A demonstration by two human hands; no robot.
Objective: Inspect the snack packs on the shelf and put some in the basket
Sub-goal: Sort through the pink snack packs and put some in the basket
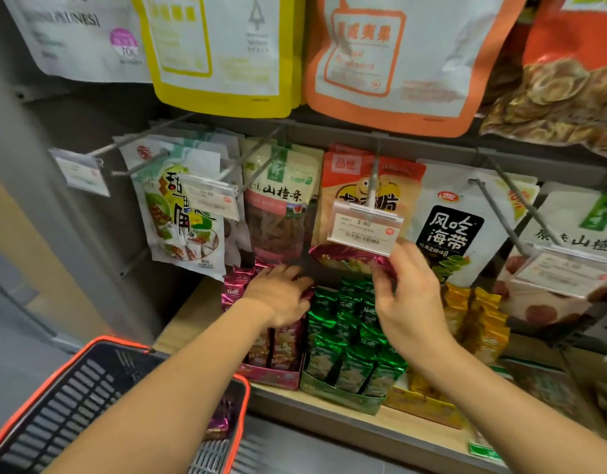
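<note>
A black plastic basket with an orange rim [73,398] sits low on the left, in front of the shelf. One small shiny pink pack [220,422] lies inside it, close to the wall nearest the shelf.

On the light wooden shelf [192,313] three open card boxes stand side by side. The pink card box [271,376] holds pink snack packs [285,343] standing up. The green card box [339,398] next to it is full of shiny green snack packs [346,323]. The yellow card box [422,405] on the right holds yellow snack packs [480,323].

The left hand [281,295] lies palm down on top of the pink snack packs in their box, with its fingers bent over them. I cannot tell if it grips one. The right hand [411,302] is up above the green packs. Its thumb and fingers pinch one end of a held pink foil pack [343,256], which lies sideways in the air just under a white price tag [363,227].

Above the boxes, bigger snack bags [281,206] hang in a row on grey metal hooks [507,213]. More large bags [223,53] hang higher up. A grey floor [15,336] shows at the left.
</note>
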